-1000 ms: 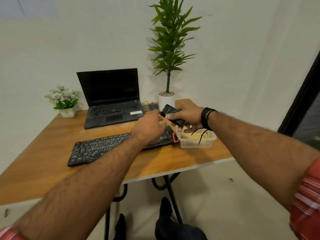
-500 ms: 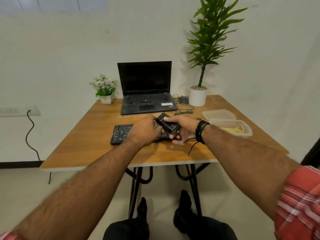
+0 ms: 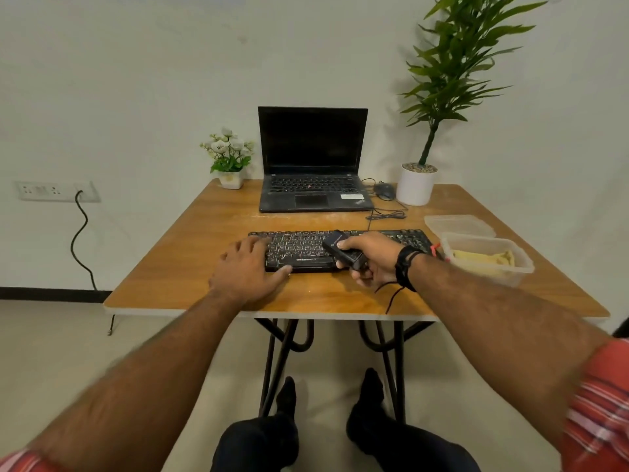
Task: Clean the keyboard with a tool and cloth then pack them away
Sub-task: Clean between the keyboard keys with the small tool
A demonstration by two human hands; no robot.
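Observation:
A black keyboard (image 3: 306,248) lies across the middle of the wooden table (image 3: 204,253). My left hand (image 3: 246,269) rests flat on the keyboard's left end, fingers spread, thumb along its front edge. My right hand (image 3: 372,258) grips a small black cleaning tool (image 3: 342,251) over the keyboard's middle, tilted with its tip toward the keys; a thin black cord (image 3: 391,298) hangs from it. A clear plastic box (image 3: 517,267) at the right holds a yellow cloth (image 3: 486,258).
The box's lid (image 3: 457,224) lies just behind it. An open laptop (image 3: 311,161) stands at the back, with a mouse (image 3: 384,190) and its cable, a tall potted plant (image 3: 417,183) to the right and a small flower pot (image 3: 230,180) to the left.
The view has swung so the table sits centred. My right hand carried the tool from above the box to over the keyboard's middle. My left hand slid to the keyboard's left end.

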